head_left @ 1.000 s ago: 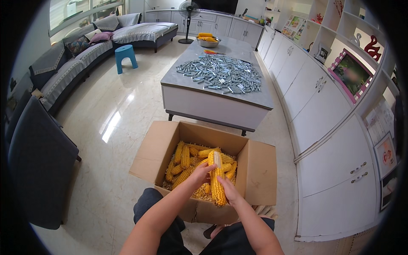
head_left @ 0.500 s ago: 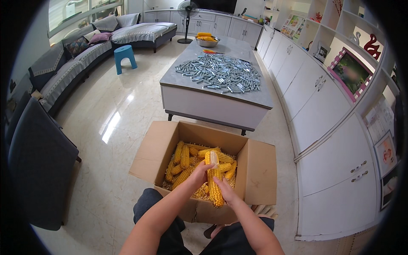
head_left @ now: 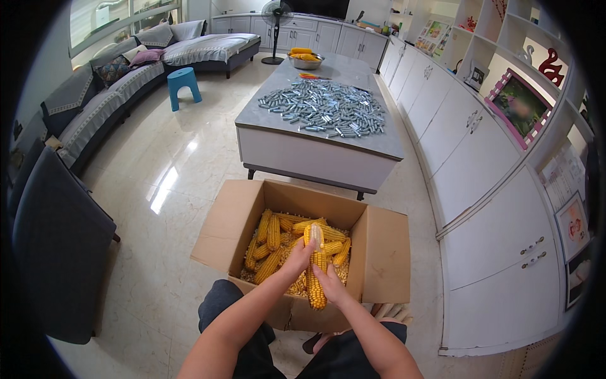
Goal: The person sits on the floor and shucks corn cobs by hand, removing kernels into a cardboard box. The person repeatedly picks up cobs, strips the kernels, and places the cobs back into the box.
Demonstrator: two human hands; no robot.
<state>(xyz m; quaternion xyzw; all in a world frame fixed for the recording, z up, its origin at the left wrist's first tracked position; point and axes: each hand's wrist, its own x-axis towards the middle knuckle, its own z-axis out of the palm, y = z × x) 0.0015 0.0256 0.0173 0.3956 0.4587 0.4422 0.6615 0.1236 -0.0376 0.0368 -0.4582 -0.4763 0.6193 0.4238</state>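
Observation:
Both hands are wrapped around one yellow ear of corn [head_left: 317,284], held above an open cardboard box [head_left: 218,232]. Its upper end shows a pale strip where kernels are gone from the cob. My left hand [head_left: 300,258] grips the ear near that bare strip. Lower down, my right hand [head_left: 331,285] holds its right side, thumb on the kernels. Inside the box lie several more ears of corn [head_left: 273,232], over a layer of loose kernels [head_left: 299,287].
Beyond the box stands a grey-topped table [head_left: 265,120] bearing a spread of small silvery-blue cylinders [head_left: 325,107] and a metal bowl [head_left: 305,62] of corn. A blue stool [head_left: 183,88], sofa [head_left: 129,88] and dark chair [head_left: 60,246] are leftward; white cabinets [head_left: 486,252] line the right.
The ear has turned slightly in my hands, its lower end shifting a little left. My right hand has moved slightly left along with it.

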